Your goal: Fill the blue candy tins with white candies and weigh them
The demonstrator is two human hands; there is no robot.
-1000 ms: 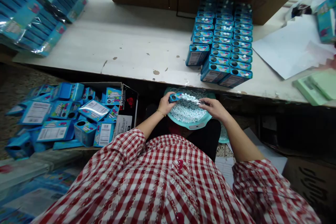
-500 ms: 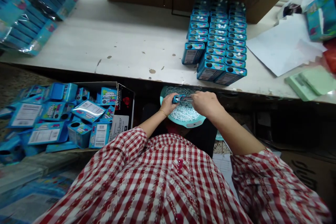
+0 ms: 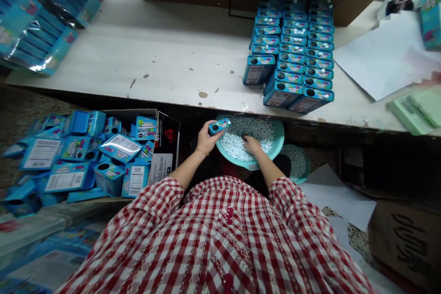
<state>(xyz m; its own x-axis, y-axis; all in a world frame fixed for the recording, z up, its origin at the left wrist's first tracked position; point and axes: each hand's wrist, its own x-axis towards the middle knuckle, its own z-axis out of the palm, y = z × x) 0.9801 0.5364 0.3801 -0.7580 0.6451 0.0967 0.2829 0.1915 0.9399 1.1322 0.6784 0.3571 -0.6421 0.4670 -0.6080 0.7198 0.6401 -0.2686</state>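
My left hand (image 3: 206, 138) is closed around a small blue box (image 3: 219, 126), its dark round hole facing up, over the left rim of a turquoise basin (image 3: 279, 140). White pellets (image 3: 232, 146) fill much of the basin. Inside it, my right hand (image 3: 253, 146) reaches down into the pellets; its fingertips are partly hidden, and whether it holds anything does not show. Rows of similar blue boxes (image 3: 287, 88) stand upright on the white table, with a few pellets on their tops.
An open carton (image 3: 165, 147) full of loose blue boxes stands at the left. Wrapped blue packs (image 3: 44, 46) lie on the table's left end. White paper (image 3: 374, 57) and green blocks (image 3: 413, 110) are at the right. A smaller turquoise bowl (image 3: 299, 161) sits below the basin's right side.
My right hand has left the small box and moved down into the pellets. My left hand has shifted left with the box, whose top now shows. The view has shifted slightly.
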